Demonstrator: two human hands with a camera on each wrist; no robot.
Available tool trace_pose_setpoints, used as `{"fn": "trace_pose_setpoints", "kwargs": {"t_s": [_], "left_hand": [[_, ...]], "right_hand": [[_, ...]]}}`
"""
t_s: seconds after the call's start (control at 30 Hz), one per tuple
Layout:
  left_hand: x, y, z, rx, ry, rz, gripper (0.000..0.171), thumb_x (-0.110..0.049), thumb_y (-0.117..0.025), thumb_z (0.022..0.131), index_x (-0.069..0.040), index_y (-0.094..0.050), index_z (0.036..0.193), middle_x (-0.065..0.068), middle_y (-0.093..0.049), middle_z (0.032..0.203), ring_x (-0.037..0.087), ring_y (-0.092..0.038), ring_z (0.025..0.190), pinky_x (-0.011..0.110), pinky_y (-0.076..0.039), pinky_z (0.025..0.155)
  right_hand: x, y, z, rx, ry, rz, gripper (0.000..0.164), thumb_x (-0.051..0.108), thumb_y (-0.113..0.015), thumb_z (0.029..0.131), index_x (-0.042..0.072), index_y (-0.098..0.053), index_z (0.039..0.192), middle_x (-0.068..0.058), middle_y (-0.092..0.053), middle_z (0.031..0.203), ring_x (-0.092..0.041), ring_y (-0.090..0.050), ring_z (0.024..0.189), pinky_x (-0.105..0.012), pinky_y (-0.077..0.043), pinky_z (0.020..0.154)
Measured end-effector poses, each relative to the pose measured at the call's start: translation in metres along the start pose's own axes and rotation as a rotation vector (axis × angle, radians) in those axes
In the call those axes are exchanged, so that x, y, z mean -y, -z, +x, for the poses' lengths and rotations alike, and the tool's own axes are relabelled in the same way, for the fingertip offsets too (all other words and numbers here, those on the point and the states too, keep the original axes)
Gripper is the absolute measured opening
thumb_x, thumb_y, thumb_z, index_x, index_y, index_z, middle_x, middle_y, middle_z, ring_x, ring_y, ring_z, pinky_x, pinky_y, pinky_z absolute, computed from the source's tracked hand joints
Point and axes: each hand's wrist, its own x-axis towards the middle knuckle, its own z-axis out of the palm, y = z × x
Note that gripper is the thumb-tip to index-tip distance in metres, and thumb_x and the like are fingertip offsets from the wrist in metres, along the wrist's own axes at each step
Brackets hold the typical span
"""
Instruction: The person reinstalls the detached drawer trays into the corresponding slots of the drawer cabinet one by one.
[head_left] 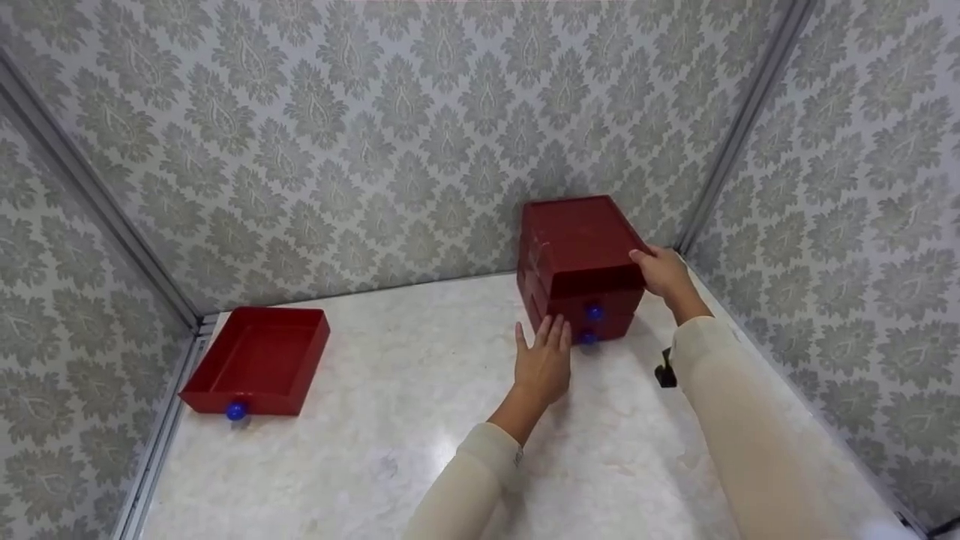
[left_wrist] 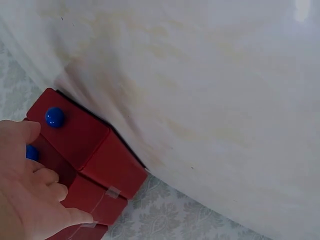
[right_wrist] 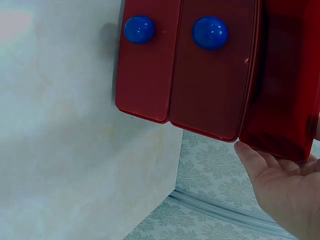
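Pale marbled tabletop (head_left: 390, 450) enclosed by patterned walls (head_left: 345, 135) | red cabinet (head_left: 581, 232) set back right, loose red drawer (head_left: 259, 352) placed left | left hand (head_left: 542, 371): fingers spread, laid against cabinet's left front | right hand (head_left: 666, 274): placed at upper right edge; whether gripped, can't be told

Cabinet (head_left: 577, 232), drawer (head_left: 251, 360) — red; knobs (head_left: 235, 411) — blue; wallpaper (head_left: 409, 97): grey-beige leafy damask; sleeves (head_left: 739, 397): cream

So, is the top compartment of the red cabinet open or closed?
Open: in the right wrist view, the top compartment shows a hollow, with no drawer front.
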Motion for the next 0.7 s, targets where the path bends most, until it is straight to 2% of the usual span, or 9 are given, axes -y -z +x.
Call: {"fn": "trace_pose_setpoints", "kwargs": {"t_s": [0.27,0.33,0.47,0.6,0.7], "left_hand": [[0.014,0.002,-0.008,-0.01,-0.037,0.002,0.064,-0.038,-0.049,0.105,-0.022,-0.026,0.163,-0.005,-0.022,0.171,0.018,-0.018,0.159,0.067,-0.018,0.121],[0.017,0.002,-0.011,-0.033,-0.056,-0.003,0.064,-0.038,-0.051,0.105,-0.021,-0.028,0.162,-0.005,-0.024,0.17,0.019,-0.02,0.159,0.066,-0.019,0.122],[0.027,0.002,-0.02,-0.133,-0.074,-0.004,0.064,-0.033,-0.055,0.102,-0.017,-0.034,0.16,-0.002,-0.036,0.166,0.02,-0.029,0.156,0.059,-0.024,0.123],[0.048,-0.001,-0.031,-0.229,-0.021,-0.012,0.064,-0.028,-0.06,0.099,-0.012,-0.039,0.157,0.002,-0.047,0.159,0.022,-0.039,0.151,0.055,-0.031,0.121],[0.071,-0.001,-0.038,-0.255,0.087,-0.05,0.063,-0.023,-0.062,0.098,-0.008,-0.041,0.155,0.007,-0.05,0.156,0.026,-0.044,0.148,0.055,-0.033,0.12]], "right_hand": [[0.002,0.0,-0.001,0.008,-0.014,-0.001,0.065,0.044,-0.04,0.108,0.01,-0.029,0.161,-0.022,-0.042,0.159,-0.038,-0.046,0.142,-0.051,-0.046,0.109],[0.001,0.001,-0.001,0.001,-0.012,-0.013,0.065,0.045,-0.04,0.107,0.01,-0.03,0.161,-0.022,-0.043,0.158,-0.038,-0.048,0.14,-0.05,-0.047,0.107],[0.001,0.001,0.0,-0.001,-0.012,-0.025,0.065,0.046,-0.04,0.107,0.01,-0.03,0.161,-0.022,-0.044,0.157,-0.037,-0.049,0.139,-0.05,-0.047,0.107],[0.001,0.001,-0.001,0.016,-0.019,-0.029,0.067,0.049,-0.039,0.107,0.011,-0.029,0.161,-0.022,-0.043,0.157,-0.038,-0.047,0.141,-0.052,-0.045,0.11],[0.001,0.001,-0.001,0.015,-0.024,-0.031,0.067,0.048,-0.039,0.107,0.01,-0.029,0.161,-0.023,-0.043,0.157,-0.039,-0.046,0.142,-0.053,-0.043,0.112]]}}
